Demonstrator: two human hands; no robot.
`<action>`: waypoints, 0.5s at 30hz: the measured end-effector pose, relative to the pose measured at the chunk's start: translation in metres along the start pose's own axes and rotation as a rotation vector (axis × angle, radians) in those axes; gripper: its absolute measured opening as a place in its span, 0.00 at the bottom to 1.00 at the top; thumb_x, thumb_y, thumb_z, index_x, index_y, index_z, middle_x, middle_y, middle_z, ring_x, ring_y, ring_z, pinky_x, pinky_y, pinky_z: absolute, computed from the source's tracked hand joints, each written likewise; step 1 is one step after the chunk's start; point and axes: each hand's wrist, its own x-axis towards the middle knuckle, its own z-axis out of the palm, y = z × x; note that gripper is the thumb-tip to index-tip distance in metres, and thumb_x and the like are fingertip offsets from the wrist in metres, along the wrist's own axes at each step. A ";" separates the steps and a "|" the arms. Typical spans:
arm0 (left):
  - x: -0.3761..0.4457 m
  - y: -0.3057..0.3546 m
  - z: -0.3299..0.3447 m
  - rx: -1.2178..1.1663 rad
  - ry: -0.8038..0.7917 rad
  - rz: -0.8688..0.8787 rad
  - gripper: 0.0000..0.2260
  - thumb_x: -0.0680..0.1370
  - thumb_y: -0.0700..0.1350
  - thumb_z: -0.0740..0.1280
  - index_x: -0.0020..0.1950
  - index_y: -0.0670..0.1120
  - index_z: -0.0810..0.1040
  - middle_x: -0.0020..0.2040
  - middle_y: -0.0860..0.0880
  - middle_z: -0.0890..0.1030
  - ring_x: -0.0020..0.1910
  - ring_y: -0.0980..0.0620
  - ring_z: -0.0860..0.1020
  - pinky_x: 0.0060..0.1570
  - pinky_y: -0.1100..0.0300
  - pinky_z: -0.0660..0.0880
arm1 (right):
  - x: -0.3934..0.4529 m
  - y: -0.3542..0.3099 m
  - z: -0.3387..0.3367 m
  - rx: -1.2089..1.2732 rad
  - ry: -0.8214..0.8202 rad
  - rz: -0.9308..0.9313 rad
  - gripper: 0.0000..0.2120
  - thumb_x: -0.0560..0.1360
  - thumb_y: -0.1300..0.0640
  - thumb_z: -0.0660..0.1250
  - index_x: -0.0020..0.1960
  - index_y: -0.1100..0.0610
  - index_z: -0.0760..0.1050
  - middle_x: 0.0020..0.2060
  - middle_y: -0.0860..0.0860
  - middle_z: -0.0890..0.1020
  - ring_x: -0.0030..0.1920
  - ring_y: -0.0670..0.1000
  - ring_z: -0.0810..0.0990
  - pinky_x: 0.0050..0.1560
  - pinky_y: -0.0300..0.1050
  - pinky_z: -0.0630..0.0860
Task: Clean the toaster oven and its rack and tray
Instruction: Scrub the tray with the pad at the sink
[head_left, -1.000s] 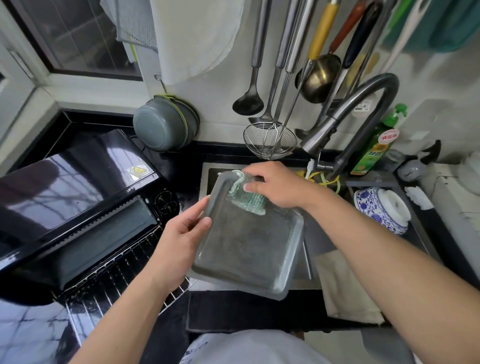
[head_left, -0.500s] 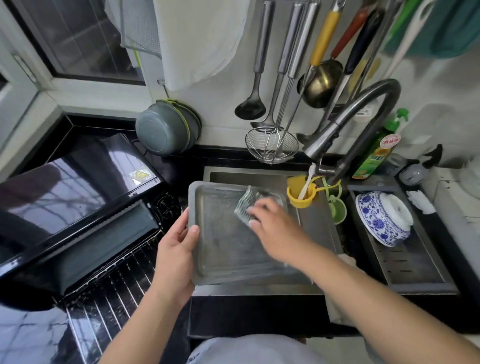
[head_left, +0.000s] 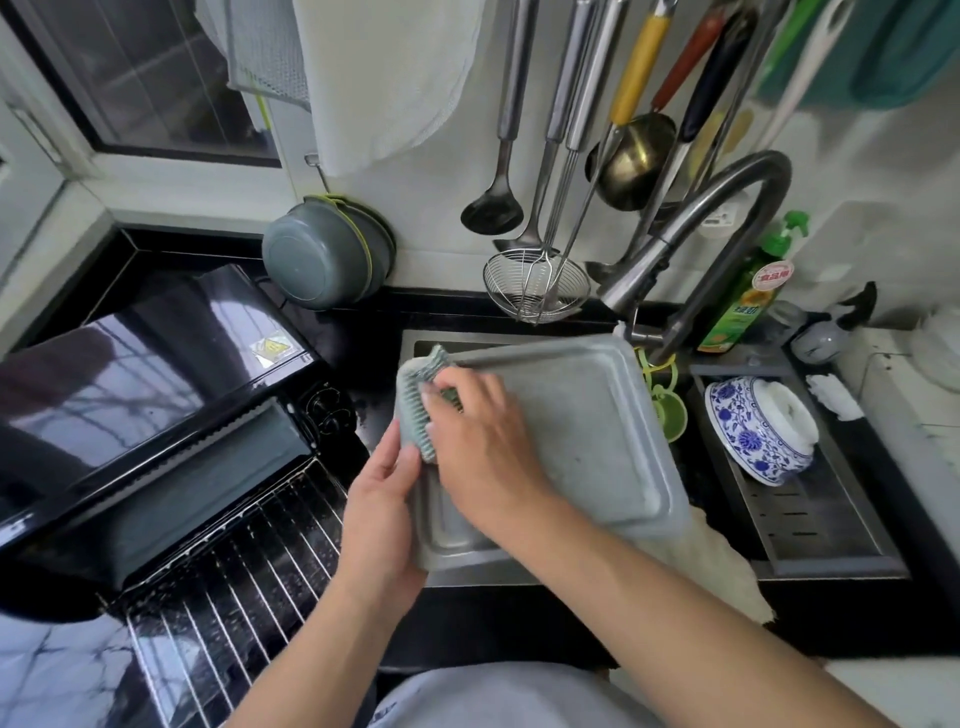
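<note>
Scrubbing of the tray (head_left: 587, 431) is in hand over the sink (head_left: 826, 540), and the relation that matters is plain: the tray lies directly under the right hand (head_left: 478, 441) and stretches away from it to the right, with its long axis running from the near-left corner by the left hand (head_left: 382, 512) up toward the faucet (head_left: 696, 234). It is held tilted, the far edge raised. The near-left edge is gripped by the left hand, thumb over the rim, so the tray is steadied from that side. A green scrubbing cloth (head_left: 415, 400) is pinched in the curled fingers of the right hand and pressed against the tray's left edge, just beside the left thumb. The right hand is therefore the working one and already sits at the left extreme; the unscrubbed span is judged to lie to its right, so the next stroke would be drawn across toward the faucet side.

Counted: one tray, one cloth, one toaster oven (head_left: 130, 395) on the bench to the left with its door down, and one wire rack (head_left: 234, 587) resting on that open door, well apart from both hands. One blue-and-white bowl (head_left: 758, 431) sits at the right of the sink. The rack and oven appear not yet attended to.
</note>
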 end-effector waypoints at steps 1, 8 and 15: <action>0.001 0.000 -0.001 -0.038 0.004 -0.007 0.17 0.86 0.40 0.58 0.72 0.50 0.77 0.67 0.44 0.82 0.67 0.45 0.79 0.69 0.46 0.74 | -0.003 -0.002 -0.001 -0.012 -0.015 -0.026 0.23 0.75 0.51 0.55 0.66 0.55 0.75 0.61 0.51 0.74 0.56 0.56 0.71 0.53 0.53 0.74; 0.008 -0.006 -0.009 -0.068 0.128 0.046 0.17 0.87 0.39 0.56 0.73 0.50 0.76 0.67 0.40 0.81 0.65 0.39 0.80 0.65 0.41 0.77 | -0.064 0.004 0.001 0.026 -0.089 -0.085 0.15 0.77 0.59 0.62 0.62 0.53 0.78 0.56 0.48 0.74 0.52 0.53 0.72 0.52 0.50 0.71; 0.004 -0.006 -0.008 0.023 0.155 0.068 0.19 0.86 0.39 0.59 0.74 0.55 0.76 0.64 0.51 0.84 0.62 0.49 0.82 0.58 0.46 0.80 | -0.057 0.097 -0.022 -0.343 -0.171 0.261 0.21 0.70 0.66 0.68 0.61 0.55 0.74 0.57 0.50 0.72 0.56 0.54 0.69 0.54 0.49 0.70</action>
